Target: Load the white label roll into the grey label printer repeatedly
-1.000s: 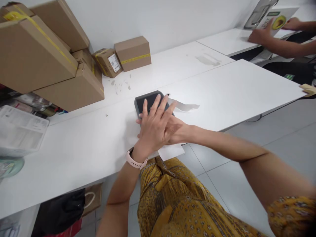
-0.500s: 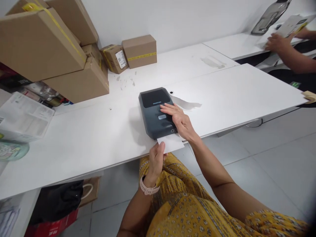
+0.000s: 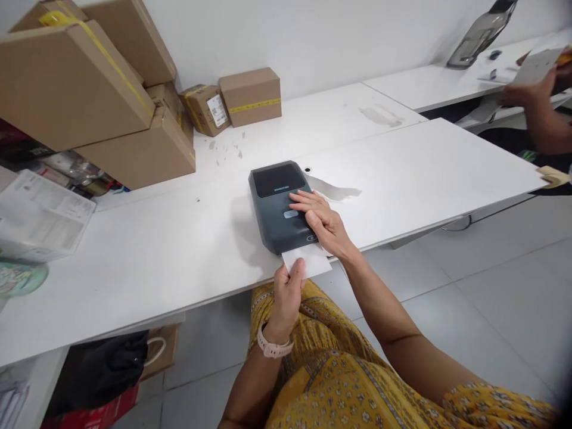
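Observation:
A dark blue-grey label printer (image 3: 270, 217) with a black window sits near the front edge of the white table (image 3: 179, 250). From its front slot sticks out a blank white label (image 3: 318, 264). My left hand (image 3: 289, 292) pinches that label between thumb and fingers, just below the printer. Across the printer's right side lies my right hand (image 3: 324, 221), fingers stretched out over the lid beside a small light button (image 3: 291, 214). A pale paper strip (image 3: 335, 189) lies behind the printer on its right.
Cardboard boxes (image 3: 111, 146) with yellow tape are stacked at the left, and a smaller box (image 3: 251, 97) stands by the wall. At far right, another person's hand (image 3: 531, 92) holds a white item near a clear bottle (image 3: 480, 39).
My left hand has shifted slightly right along the label, its thumb now further onto it. My right hand stays on the printer. The other person's hands have moved right with the white item.

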Available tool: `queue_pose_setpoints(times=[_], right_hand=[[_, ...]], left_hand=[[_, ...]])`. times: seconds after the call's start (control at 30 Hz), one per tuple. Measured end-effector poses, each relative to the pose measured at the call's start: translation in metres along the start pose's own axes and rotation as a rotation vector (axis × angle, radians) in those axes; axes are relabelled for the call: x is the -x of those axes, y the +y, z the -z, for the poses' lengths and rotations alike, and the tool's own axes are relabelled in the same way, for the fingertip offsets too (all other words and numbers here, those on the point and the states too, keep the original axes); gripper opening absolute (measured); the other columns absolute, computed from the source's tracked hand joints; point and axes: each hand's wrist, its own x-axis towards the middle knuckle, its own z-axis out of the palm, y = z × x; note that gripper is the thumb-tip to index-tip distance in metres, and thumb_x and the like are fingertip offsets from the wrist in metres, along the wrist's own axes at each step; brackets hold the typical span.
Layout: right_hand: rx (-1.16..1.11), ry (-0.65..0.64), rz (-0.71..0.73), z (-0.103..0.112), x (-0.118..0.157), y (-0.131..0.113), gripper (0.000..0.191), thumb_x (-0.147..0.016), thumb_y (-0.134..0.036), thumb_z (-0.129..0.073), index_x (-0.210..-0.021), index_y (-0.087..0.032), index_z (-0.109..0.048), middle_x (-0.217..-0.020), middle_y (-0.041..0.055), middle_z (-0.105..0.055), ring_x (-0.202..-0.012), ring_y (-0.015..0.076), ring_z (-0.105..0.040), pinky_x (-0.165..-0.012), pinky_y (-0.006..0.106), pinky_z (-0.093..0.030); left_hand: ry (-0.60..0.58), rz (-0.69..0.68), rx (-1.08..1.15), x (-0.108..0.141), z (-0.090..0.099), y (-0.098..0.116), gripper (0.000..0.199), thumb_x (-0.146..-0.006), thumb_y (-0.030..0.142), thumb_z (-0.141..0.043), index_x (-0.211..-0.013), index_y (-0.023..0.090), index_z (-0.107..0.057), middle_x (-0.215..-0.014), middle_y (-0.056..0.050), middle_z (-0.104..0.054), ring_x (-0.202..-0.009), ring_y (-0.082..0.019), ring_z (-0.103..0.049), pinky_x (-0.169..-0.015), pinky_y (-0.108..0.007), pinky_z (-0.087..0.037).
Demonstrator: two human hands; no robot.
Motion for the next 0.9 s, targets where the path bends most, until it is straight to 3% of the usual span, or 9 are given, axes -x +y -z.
queue_pose_setpoints(times=[0.27,0.33,0.43,0.53,0.63,0.73,0.8,0.9], right_hand=[[0.061,0.002,0.034,0.000,0.001,0.001,0.047,-0.111,-0.046,-0.033,-0.114,-0.030,-0.077,-0.136,0.0022,-0.074,-0.141,0.0229,-0.058,-0.126,0.055,-0.035],[0.122,-0.008,0.061,0.001,0.001,0.000,0.050,-0.111,-0.045,-0.030,-0.112,-0.028,-0.077,-0.136,0.0034,-0.074,-0.141,0.0234,-0.058,-0.124,0.055,-0.038],[0.297,-0.047,0.116,0.003,-0.001,-0.008,0.045,-0.111,-0.040,-0.033,-0.112,-0.025,-0.076,-0.139,0.0051,-0.072,-0.139,0.0238,-0.060,-0.124,0.055,-0.039],[0.522,-0.133,0.174,0.007,-0.009,-0.022,0.033,-0.108,-0.046,-0.046,-0.109,-0.028,-0.074,-0.148,0.0022,-0.066,-0.146,0.0260,-0.052,-0.131,0.057,-0.026],[0.608,-0.232,0.238,0.009,-0.017,-0.028,0.032,-0.102,-0.057,-0.054,-0.099,-0.030,-0.072,-0.152,-0.0003,-0.062,-0.154,0.0272,-0.042,-0.135,0.055,-0.015],[0.583,-0.268,0.257,0.006,-0.019,-0.021,0.034,-0.102,-0.058,-0.053,-0.097,-0.028,-0.069,-0.147,0.0012,-0.066,-0.154,0.0279,-0.043,-0.134,0.058,-0.017],[0.540,-0.241,0.222,0.004,-0.014,-0.014,0.032,-0.102,-0.056,-0.054,-0.100,-0.027,-0.068,-0.146,0.0028,-0.067,-0.152,0.0300,-0.046,-0.131,0.063,-0.020],[0.435,-0.137,0.122,-0.003,-0.004,-0.008,0.024,-0.101,-0.049,-0.058,-0.104,-0.029,-0.070,-0.145,0.0036,-0.068,-0.148,0.0324,-0.050,-0.126,0.065,-0.029]], left_hand=[[0.012,-0.017,-0.142,0.001,0.013,-0.020,0.054,-0.086,0.066,-0.067,-0.066,0.021,-0.045,-0.058,0.007,-0.037,-0.054,-0.008,-0.032,-0.053,-0.024,-0.029],[0.049,-0.114,-0.226,0.002,0.021,-0.020,0.051,-0.093,0.059,-0.061,-0.063,0.021,-0.044,-0.058,0.005,-0.038,-0.055,-0.010,-0.035,-0.054,-0.025,-0.031],[0.200,-0.357,-0.292,0.000,0.036,-0.012,0.045,-0.099,0.047,-0.052,-0.063,0.021,-0.052,-0.059,0.003,-0.042,-0.056,-0.012,-0.040,-0.055,-0.027,-0.033],[0.332,-0.532,-0.292,-0.008,0.050,-0.002,0.038,-0.100,0.040,-0.050,-0.070,0.021,-0.063,-0.061,0.002,-0.050,-0.057,-0.013,-0.046,-0.055,-0.026,-0.037],[0.382,-0.602,-0.297,-0.016,0.058,0.005,0.036,-0.100,0.038,-0.051,-0.072,0.020,-0.064,-0.061,0.002,-0.053,-0.056,-0.012,-0.047,-0.056,-0.026,-0.039],[0.380,-0.626,-0.328,-0.022,0.056,0.008,0.036,-0.101,0.038,-0.050,-0.074,0.020,-0.064,-0.064,0.001,-0.055,-0.060,-0.013,-0.051,-0.059,-0.026,-0.043],[0.383,-0.652,-0.359,-0.026,0.051,0.008,0.031,-0.101,0.040,-0.051,-0.082,0.020,-0.066,-0.077,-0.002,-0.062,-0.071,-0.015,-0.058,-0.068,-0.027,-0.049],[0.385,-0.698,-0.369,-0.030,0.041,0.006,0.029,-0.100,0.042,-0.053,-0.117,0.022,-0.066,-0.122,-0.010,-0.066,-0.111,-0.022,-0.064,-0.095,-0.034,-0.053]])
